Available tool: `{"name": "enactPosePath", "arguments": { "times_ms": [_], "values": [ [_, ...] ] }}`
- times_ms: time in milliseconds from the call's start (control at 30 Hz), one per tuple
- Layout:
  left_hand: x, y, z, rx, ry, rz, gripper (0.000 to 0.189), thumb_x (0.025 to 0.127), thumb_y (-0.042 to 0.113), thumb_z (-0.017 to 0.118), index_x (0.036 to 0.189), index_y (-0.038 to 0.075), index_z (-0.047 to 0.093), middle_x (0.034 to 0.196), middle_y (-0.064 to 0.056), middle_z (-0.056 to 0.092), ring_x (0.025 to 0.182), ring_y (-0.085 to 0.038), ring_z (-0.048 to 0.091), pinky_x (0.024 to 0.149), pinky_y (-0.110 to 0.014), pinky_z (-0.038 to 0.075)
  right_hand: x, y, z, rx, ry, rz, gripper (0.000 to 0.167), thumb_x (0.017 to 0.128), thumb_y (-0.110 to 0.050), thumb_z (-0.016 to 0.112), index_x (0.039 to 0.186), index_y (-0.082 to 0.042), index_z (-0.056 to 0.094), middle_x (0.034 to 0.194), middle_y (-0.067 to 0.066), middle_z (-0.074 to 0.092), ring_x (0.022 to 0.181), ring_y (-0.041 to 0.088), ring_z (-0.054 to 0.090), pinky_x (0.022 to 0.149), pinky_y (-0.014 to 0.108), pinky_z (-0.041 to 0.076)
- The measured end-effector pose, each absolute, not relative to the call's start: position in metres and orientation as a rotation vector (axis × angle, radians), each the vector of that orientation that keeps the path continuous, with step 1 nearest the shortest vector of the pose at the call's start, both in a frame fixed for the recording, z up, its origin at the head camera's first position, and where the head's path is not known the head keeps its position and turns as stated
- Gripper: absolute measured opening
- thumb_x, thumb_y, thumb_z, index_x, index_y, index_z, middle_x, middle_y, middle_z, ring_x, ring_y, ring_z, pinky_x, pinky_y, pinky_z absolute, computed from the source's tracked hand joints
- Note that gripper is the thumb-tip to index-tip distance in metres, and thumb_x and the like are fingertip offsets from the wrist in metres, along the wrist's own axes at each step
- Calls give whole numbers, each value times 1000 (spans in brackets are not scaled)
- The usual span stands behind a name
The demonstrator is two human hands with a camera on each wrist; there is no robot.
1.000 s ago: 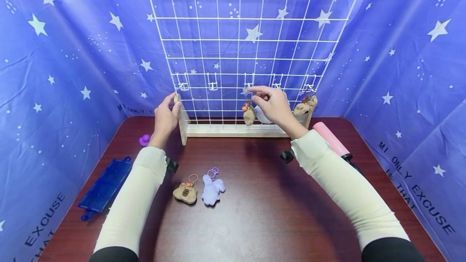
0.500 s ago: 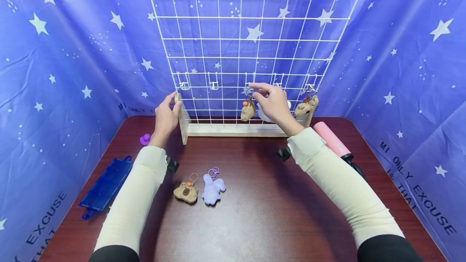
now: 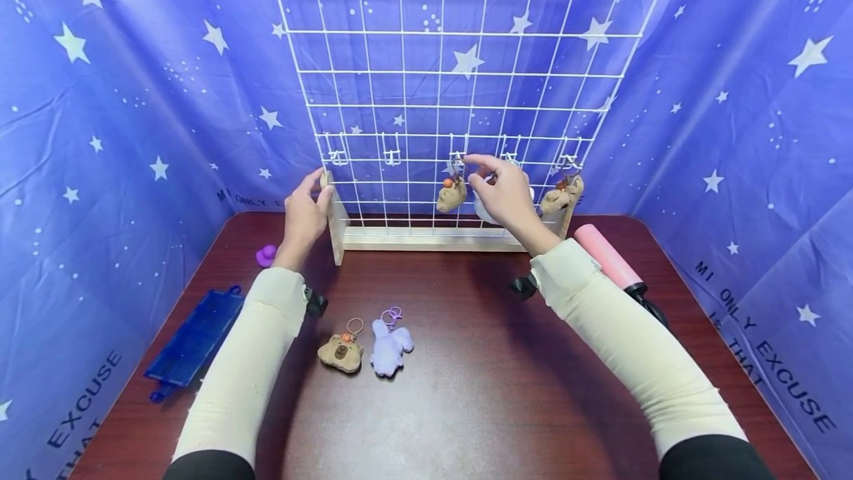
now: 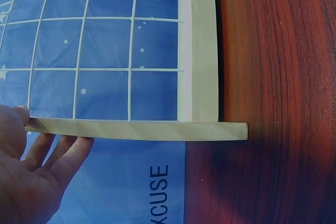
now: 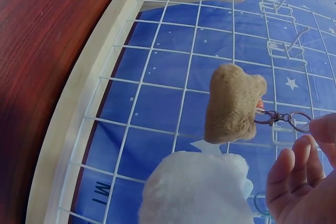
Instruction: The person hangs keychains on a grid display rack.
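Note:
My right hand (image 3: pixel 505 187) pinches the metal ring of a brown plush keychain (image 3: pixel 451 197) at the middle hook (image 3: pixel 457 159) of a white wire grid rack (image 3: pixel 420 87). In the right wrist view, the brown plush (image 5: pixel 231 103) dangles from its clasp and ring (image 5: pixel 300 123); whether the ring sits over the hook cannot be told. A white plush (image 5: pixel 194 187) hangs beside it, mostly behind my hand in the head view. My left hand (image 3: pixel 306 212) holds the rack's left wooden upright (image 4: pixel 142 129), thumb on one side and fingers on the other.
Another brown plush keychain (image 3: pixel 560 195) hangs at the rack's right end. On the table lie a brown bear-like keychain (image 3: pixel 341 355) and a lilac plush keychain (image 3: pixel 389 350). A blue tray-like object (image 3: pixel 195 343) and purple item (image 3: pixel 266 255) are left; a pink cylinder (image 3: pixel 608 254) is right.
The brown plush at the middle hook has risen a little and swung slightly left. My right hand's fingertips have shifted slightly right. My left hand stays on the upright.

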State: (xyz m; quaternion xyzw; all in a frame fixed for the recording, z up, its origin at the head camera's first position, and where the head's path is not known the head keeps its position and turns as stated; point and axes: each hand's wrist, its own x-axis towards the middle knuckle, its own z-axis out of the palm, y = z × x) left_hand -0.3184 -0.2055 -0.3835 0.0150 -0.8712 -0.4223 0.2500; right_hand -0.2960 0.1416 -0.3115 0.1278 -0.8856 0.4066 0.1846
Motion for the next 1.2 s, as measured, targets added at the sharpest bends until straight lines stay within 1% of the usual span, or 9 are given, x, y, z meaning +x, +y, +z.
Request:
{"name": "enactPosePath", "arguments": {
  "times_ms": [200, 400, 633, 733, 833, 900, 1000, 1100, 1200],
  "values": [
    [-320, -207, -382, 41, -2399, -1140, 46, 102, 24, 61, 147, 16, 55, 125, -19, 71, 115, -39, 67, 104, -50, 51, -289, 147, -312, 393, -2496, 1140, 36, 95, -20, 61, 129, -25, 72, 100, 6, 73, 73, 17, 64, 63, 28, 47],
    [-319, -209, -379, 50, -2439, -1129, 46, 102, 26, 61, 147, 18, 55, 126, -18, 71, 117, -39, 67, 105, -50, 50, -277, 157, -309, 459, -2491, 1125, 34, 95, -19, 63, 128, -23, 72, 99, 7, 75, 70, 18, 62, 62, 28, 46],
    [-315, -212, -373, 45, -2496, -1129, 49, 102, 27, 59, 150, 18, 51, 127, -18, 71, 118, -39, 66, 106, -51, 49, -268, 183, -297, 475, -2436, 1149, 31, 96, -15, 65, 125, -18, 74, 94, 9, 73, 70, 8, 59, 59, 19, 45],
    [-311, -214, -368, 15, -2518, -1113, 51, 102, 27, 59, 151, 15, 49, 125, -18, 72, 115, -38, 68, 105, -51, 49, -265, 201, -290, 431, -2392, 1213, 29, 96, -17, 66, 124, -15, 74, 90, 2, 70, 63, 2, 58, 53, 16, 48],
    [-303, -217, -361, 0, -2526, -1093, 53, 102, 27, 60, 151, 12, 49, 125, -18, 72, 112, -38, 69, 104, -51, 50, -261, 219, -285, 385, -2360, 1256, 28, 97, -19, 66, 123, -13, 75, 86, -11, 65, 59, 0, 56, 51, 16, 50],
    [-297, -220, -356, 0, -2528, -1083, 51, 102, 27, 60, 149, 10, 51, 126, -17, 72, 106, -37, 71, 98, -49, 54, -260, 230, -283, 368, -2345, 1247, 28, 96, -18, 67, 122, -13, 75, 84, -18, 63, 61, -2, 56, 53, 15, 49],
    [-285, -224, -349, -9, -2528, -1079, 44, 102, 27, 60, 142, 9, 57, 125, -16, 71, 89, -32, 74, 79, -38, 61, -261, 248, -284, 358, -2301, 1177, 27, 94, -15, 68, 120, -12, 76, 84, -21, 65, 64, -4, 54, 56, 12, 43],
    [-271, -227, -343, -58, -2542, -1054, 36, 102, 26, 62, 133, 9, 63, 119, -14, 72, 69, -24, 72, 60, -26, 58, -262, 268, -287, 337, -2272, 1114, 24, 94, -13, 68, 116, -11, 77, 80, -22, 65, 61, -5, 53, 55, 11, 41],
    [-258, -226, -341, -158, -2573, -965, 30, 101, 24, 63, 127, 9, 67, 111, -13, 75, 71, -19, 69, 65, -27, 53, -265, 287, -294, 293, -2273, 1052, 21, 94, -14, 68, 113, -11, 78, 77, -30, 62, 62, -8, 52, 57, 10, 40]
  ]
}}
